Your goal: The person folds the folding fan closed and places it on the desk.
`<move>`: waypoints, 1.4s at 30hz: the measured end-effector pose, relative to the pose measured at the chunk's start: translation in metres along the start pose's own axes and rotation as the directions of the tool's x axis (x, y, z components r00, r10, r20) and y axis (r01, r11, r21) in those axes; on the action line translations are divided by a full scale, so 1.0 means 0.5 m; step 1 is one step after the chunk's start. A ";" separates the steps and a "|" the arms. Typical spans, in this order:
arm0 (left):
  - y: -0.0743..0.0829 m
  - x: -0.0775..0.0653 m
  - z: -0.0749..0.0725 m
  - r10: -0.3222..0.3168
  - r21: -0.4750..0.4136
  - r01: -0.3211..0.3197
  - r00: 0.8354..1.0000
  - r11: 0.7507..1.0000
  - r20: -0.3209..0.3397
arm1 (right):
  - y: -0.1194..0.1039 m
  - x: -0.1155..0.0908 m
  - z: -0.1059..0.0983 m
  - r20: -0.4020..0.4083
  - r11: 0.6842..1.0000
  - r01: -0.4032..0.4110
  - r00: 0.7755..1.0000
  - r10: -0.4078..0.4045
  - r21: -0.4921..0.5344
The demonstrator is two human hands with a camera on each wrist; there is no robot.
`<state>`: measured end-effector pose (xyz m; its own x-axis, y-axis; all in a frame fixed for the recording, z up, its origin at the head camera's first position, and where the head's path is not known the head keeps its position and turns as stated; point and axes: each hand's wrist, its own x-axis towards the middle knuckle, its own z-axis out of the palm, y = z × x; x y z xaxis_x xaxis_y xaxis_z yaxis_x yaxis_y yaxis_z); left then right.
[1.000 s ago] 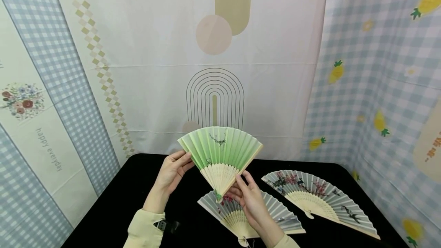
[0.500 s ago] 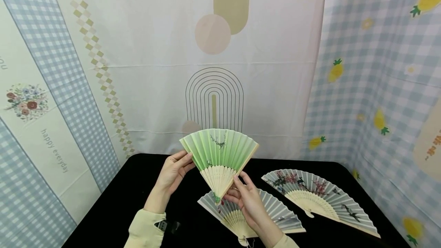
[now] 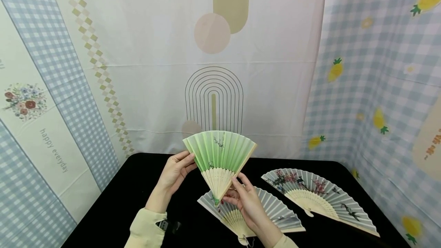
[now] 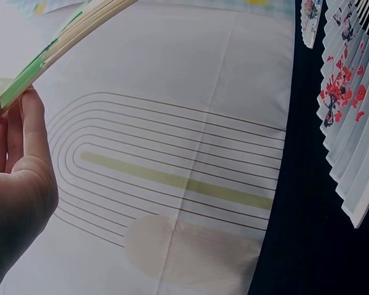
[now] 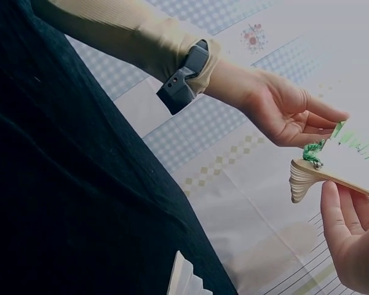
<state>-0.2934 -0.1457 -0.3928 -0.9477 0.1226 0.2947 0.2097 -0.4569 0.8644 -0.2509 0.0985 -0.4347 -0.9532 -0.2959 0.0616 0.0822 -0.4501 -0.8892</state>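
A green folding fan with pale wooden ribs is spread partway, held up above the black table. My left hand pinches its left edge between thumb and fingers; the left wrist view shows those fingertips on the fan's green border. Lower down on the other side, my right hand grips the right outer rib near the pivot. Green cord is bunched at the pivot end in the right wrist view. Directly below lies a white fan with red blossoms, partly hidden by my right hand.
Another spread white fan with pink blossoms and dark birds lies at the right on the black tabletop. A pale curtain hangs behind the table, and checked cloth hangs along the right side.
The green fan has narrowed a little: its right edge has come inward and its left edge has shifted slightly right. Both hands keep their hold and have moved slightly.
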 end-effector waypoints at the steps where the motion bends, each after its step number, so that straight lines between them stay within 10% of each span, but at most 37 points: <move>1: 0.000 0.001 0.000 -0.001 0.002 0.001 1.000 1.000 0.001 | 0.000 0.000 0.000 -0.003 1.000 -0.005 1.000 0.005 -0.001; 42: -0.013 0.008 0.004 -0.069 0.019 0.069 0.997 0.997 0.021 | 0.005 -0.004 -0.003 0.093 0.996 -0.071 0.993 0.075 -0.052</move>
<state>-0.2981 -0.1402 -0.3964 -0.9548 0.1720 0.2425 0.1486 -0.4302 0.8904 -0.2492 0.0991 -0.4377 -0.9129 -0.4064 0.0365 0.1344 -0.3840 -0.9135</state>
